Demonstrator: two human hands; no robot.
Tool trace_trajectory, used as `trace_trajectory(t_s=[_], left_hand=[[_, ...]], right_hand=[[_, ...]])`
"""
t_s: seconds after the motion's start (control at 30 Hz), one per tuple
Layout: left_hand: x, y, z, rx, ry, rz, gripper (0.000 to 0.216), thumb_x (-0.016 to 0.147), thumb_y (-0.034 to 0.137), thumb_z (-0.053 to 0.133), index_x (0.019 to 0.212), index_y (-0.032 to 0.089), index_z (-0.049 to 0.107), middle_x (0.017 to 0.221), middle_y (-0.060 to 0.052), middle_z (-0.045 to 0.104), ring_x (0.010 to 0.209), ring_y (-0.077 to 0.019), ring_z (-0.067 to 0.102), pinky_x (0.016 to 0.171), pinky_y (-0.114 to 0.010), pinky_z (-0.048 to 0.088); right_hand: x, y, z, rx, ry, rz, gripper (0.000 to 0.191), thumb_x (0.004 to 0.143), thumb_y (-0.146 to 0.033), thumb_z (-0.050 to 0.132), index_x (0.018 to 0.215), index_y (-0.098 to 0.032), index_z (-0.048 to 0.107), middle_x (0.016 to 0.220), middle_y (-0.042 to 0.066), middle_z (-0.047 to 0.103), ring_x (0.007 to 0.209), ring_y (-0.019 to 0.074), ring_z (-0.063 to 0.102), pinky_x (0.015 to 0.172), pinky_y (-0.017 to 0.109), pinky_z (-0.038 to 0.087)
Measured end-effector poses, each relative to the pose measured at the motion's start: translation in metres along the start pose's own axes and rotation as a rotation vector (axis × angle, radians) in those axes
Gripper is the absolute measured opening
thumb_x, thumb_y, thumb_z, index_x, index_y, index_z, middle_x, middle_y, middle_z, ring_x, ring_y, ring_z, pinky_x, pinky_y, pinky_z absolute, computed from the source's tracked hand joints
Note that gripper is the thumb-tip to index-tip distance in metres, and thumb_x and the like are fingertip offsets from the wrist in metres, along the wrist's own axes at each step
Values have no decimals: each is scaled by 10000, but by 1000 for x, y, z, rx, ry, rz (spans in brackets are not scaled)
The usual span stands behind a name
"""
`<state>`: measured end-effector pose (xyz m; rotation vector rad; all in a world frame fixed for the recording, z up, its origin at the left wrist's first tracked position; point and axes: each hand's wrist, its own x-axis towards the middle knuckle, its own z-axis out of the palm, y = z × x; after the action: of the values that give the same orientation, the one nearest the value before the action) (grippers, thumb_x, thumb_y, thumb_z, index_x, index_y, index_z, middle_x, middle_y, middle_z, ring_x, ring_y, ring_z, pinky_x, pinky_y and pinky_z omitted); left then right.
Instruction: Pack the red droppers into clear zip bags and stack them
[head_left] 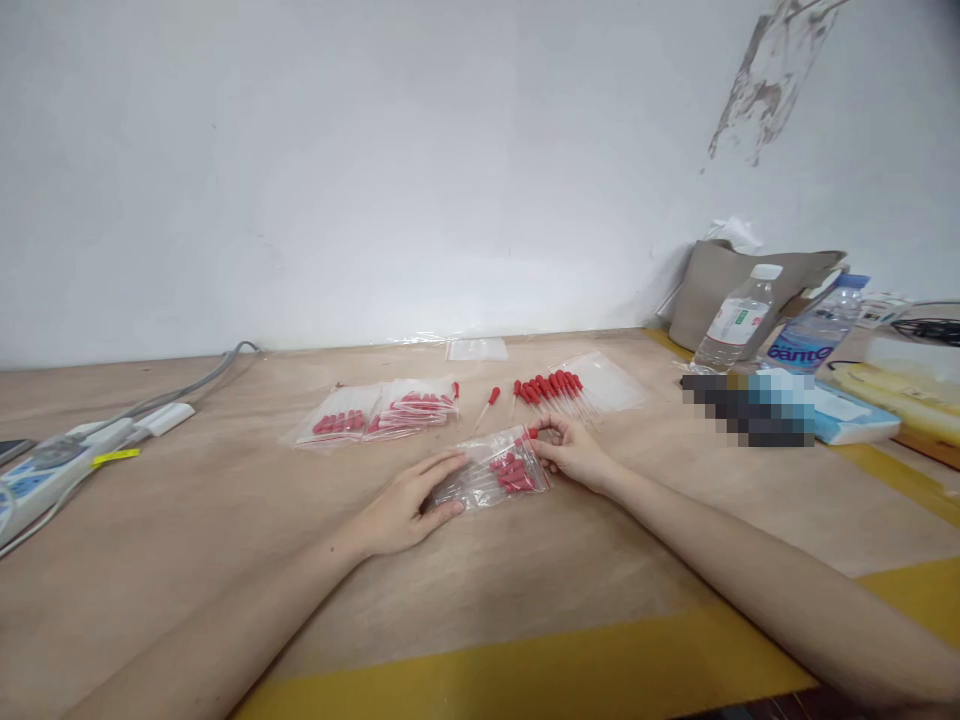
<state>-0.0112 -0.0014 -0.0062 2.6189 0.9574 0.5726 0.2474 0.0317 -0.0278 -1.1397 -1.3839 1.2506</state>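
Observation:
A clear zip bag (pixel 480 475) with a red seal line lies in front of me, holding several droppers with red bulbs (pixel 514 472). My left hand (pixel 409 505) grips its left end between thumb and fingers. At the bag's right, open-looking end, my right hand (pixel 574 452) pinches a dropper (pixel 533 433) by its red bulb; its tube is hidden or too fine to follow. Just beyond, a single dropper (pixel 493 396) lies loose. Further right is a row of droppers (pixel 551 388), partly on a flat clear bag (pixel 607 382).
Filled bags of droppers (pixel 337 415) lie at the left back, and another flat bag (pixel 478 349) near the wall. A power strip (pixel 52 470) with cables is at far left. Bottles (pixel 739 320), a grey-brown bag (pixel 697 290) and a blue tissue pack (pixel 859 415) stand at right.

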Motion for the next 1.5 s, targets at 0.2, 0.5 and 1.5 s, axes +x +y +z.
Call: trace_trajectory(t_s=[0.2, 0.5, 1.5], left_hand=[[0, 0, 0, 8, -14, -11, 495, 861, 330, 468, 1327, 252, 317, 1348, -51, 379, 1222, -231, 364, 1004, -409, 323], [0, 0, 0, 29, -23, -23, 485, 866, 340, 459, 1320, 234, 327, 1351, -61, 374, 1222, -223, 365, 1006, -382, 327], [0, 0, 0, -55, -4, 26, 455, 858, 306, 474, 1297, 259, 365, 1349, -48, 362, 1217, -213, 364, 1005, -384, 321]], right_hand=[[7, 2, 9, 63, -85, 53, 282, 589, -369, 682, 770, -168, 599, 623, 8, 651, 567, 160, 618, 529, 299, 512], [15, 6, 10, -184, 160, -6, 118, 638, -276, 620, 644, -161, 598, 513, -5, 599, 434, 119, 524, 405, 230, 421], [-3, -11, 8, 112, -188, 67, 317, 607, -399, 694, 792, -164, 589, 731, 14, 658, 693, 162, 615, 641, 291, 486]])
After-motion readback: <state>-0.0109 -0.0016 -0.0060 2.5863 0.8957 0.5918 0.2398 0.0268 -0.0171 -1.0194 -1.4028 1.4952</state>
